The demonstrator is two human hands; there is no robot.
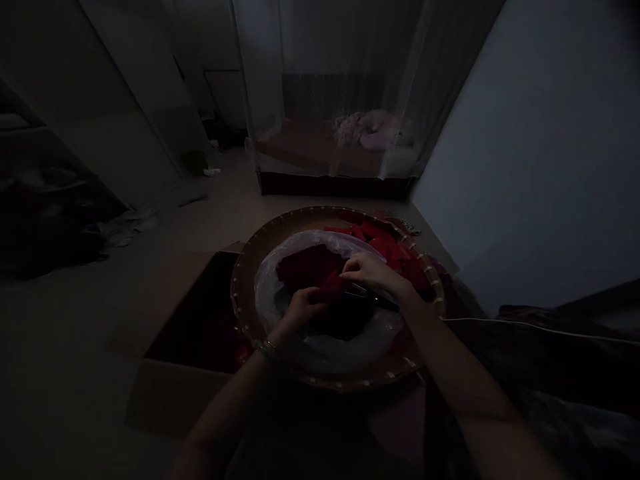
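In the middle of the frame, the left hand [301,308] is grasping a small red piece [331,289], and the right hand [371,272] pinches this piece at its upper right edge. Just below the right hand there is a dark tool [383,302]; I cannot tell if the grip also carries it. The red piece is above a whitish plastic bag [270,283], which lies open in a round woven tray [243,267]. More red pieces [383,237] lie at the tray's upper right, and a cardboard box [175,393] stands at lower left.

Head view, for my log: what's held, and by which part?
Left hand holds the red piece by its left end; right hand is at its right edge, grip unclear.
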